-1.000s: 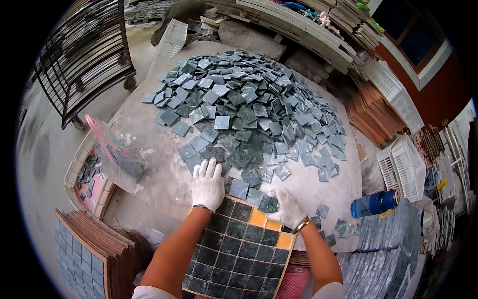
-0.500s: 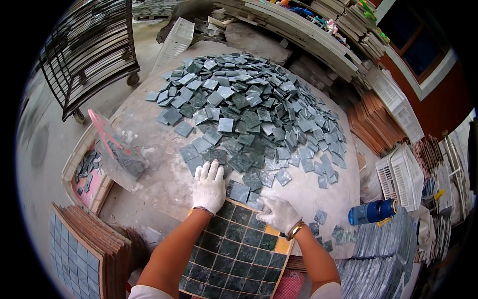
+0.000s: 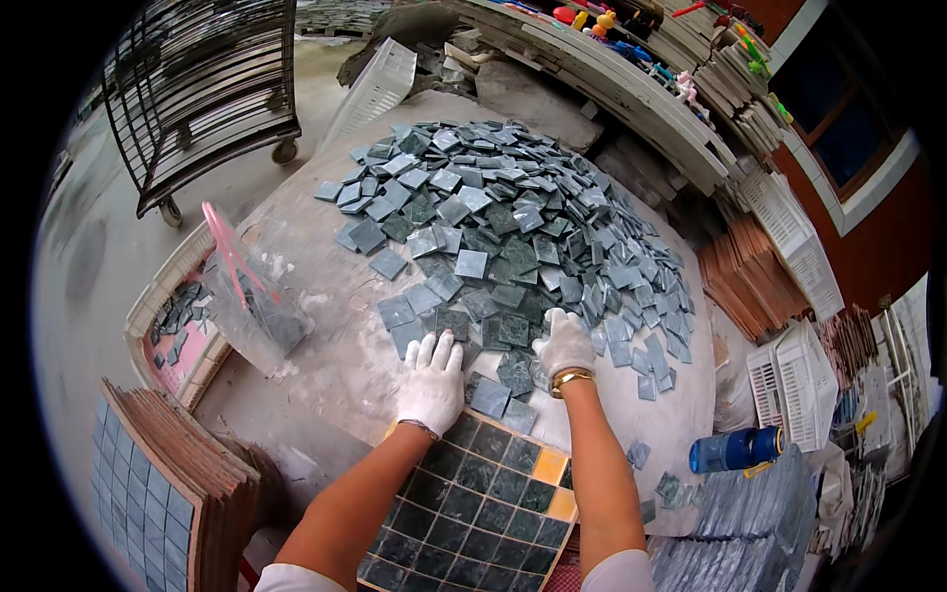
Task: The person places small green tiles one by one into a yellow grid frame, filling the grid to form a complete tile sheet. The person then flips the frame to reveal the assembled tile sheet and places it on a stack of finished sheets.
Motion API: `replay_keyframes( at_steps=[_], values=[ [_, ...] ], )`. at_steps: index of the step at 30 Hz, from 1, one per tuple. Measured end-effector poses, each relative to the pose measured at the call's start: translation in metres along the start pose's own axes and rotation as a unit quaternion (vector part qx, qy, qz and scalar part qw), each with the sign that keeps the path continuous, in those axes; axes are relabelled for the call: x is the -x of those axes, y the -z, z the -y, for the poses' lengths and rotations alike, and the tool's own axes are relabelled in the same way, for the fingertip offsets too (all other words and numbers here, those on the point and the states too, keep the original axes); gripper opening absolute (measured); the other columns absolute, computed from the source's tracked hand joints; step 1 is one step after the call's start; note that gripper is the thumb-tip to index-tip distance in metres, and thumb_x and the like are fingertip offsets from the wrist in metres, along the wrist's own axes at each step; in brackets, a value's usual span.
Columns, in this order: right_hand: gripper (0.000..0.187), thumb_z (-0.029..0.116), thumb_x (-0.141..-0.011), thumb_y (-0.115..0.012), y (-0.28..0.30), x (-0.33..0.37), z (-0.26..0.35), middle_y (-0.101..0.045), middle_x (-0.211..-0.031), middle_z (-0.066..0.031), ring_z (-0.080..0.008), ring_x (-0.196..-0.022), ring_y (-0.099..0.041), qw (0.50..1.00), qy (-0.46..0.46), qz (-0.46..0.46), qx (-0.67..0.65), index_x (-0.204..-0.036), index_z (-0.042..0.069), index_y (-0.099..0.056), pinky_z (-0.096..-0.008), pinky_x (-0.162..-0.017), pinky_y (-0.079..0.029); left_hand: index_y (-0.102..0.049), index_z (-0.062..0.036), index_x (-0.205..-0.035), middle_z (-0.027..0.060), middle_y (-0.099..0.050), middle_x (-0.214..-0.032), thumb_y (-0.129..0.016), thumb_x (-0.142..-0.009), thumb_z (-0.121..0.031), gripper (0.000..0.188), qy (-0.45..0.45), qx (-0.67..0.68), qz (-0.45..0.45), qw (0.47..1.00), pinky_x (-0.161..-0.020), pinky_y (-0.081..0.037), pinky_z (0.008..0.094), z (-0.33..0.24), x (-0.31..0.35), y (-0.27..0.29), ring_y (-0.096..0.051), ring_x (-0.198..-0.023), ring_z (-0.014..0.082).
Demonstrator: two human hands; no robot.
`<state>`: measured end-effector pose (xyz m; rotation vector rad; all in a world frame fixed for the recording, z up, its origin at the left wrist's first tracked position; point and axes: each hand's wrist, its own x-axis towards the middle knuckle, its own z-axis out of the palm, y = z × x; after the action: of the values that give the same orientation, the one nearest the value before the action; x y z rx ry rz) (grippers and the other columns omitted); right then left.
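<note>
Stack of tile-faced sheets is set well L of tile grid; clear bag w/ pink handle is placed beyond grid's far-L corner. L gloved hand is rested at same corner, fingers extended, nothing seen gripped. Grid is filled w/ dk green sq. tiles exc. yellow cells, far-R. Loose tile heap is piled beyond grid. R gloved hand is held there, fingers curled; can't tell if tile's gripped. Blue bottle is kept R of grid.
</note>
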<state>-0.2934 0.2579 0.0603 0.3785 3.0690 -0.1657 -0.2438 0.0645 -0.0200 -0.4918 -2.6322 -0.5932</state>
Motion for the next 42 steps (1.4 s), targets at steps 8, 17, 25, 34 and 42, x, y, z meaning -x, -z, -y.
replay_keyframes(
  at_steps=[8,17,25,34,42],
  values=[
    [0.053,0.015,-0.076,-0.068,-0.017,-0.039,-0.031,-0.052,-0.126,-0.0125,-0.0315,-0.112,-0.054,0.991,0.136,-0.001,-0.019,-0.125,0.012,-0.049,-0.0388,-0.093,-0.045,-0.056,-0.0018,-0.111,0.0149,-0.05,-0.127,-0.061,-0.078,-0.018,0.038,-0.011,0.008,0.003,1.0,-0.1,-0.031,0.0454,-0.005,-0.004,0.001,-0.043,-0.118,0.0327],
    [0.054,0.02,-0.074,-0.068,0.003,-0.042,0.005,-0.053,-0.12,-0.0179,-0.0336,-0.11,-0.055,0.992,0.071,0.093,0.054,-0.123,0.008,-0.049,-0.0405,-0.091,-0.047,-0.056,-0.0024,-0.11,0.0141,-0.051,-0.126,-0.062,-0.075,-0.016,0.039,-0.005,0.005,0.001,1.0,-0.1,-0.031,0.0448,0.0,-0.003,0.0,-0.043,-0.118,0.0317],
    [0.055,0.024,-0.069,-0.069,0.002,0.046,-0.051,-0.054,-0.109,-0.0176,-0.031,-0.093,-0.059,0.974,0.136,0.111,-0.144,-0.118,0.004,-0.051,-0.0384,-0.082,-0.049,-0.056,-0.0021,-0.11,0.014,-0.051,-0.126,-0.062,-0.074,-0.015,0.038,0.0,0.015,-0.009,1.0,-0.101,-0.031,0.0443,-0.001,-0.002,-0.001,-0.043,-0.118,0.0315],
    [0.057,0.017,-0.068,-0.072,-0.017,0.169,-0.114,-0.053,-0.104,-0.0111,-0.0206,-0.075,-0.06,0.969,0.18,0.105,-0.132,-0.121,0.006,-0.051,-0.0326,-0.071,-0.051,-0.054,-0.0016,-0.113,0.0141,-0.049,-0.127,-0.06,-0.076,-0.013,0.039,-0.004,0.008,0.006,1.0,-0.102,-0.029,0.0436,-0.002,-0.003,0.001,-0.041,-0.119,0.0314],
    [0.056,0.017,-0.067,-0.076,-0.011,0.173,-0.106,-0.055,-0.105,-0.0117,-0.0196,-0.078,-0.061,0.969,0.137,0.134,-0.154,-0.117,0.004,-0.056,-0.0313,-0.073,-0.052,-0.054,-0.0017,-0.113,0.014,-0.049,-0.128,-0.061,-0.075,-0.013,0.041,-0.002,0.012,0.007,1.0,-0.102,-0.029,0.0436,-0.003,-0.005,0.002,-0.042,-0.119,0.0311]
  ],
)
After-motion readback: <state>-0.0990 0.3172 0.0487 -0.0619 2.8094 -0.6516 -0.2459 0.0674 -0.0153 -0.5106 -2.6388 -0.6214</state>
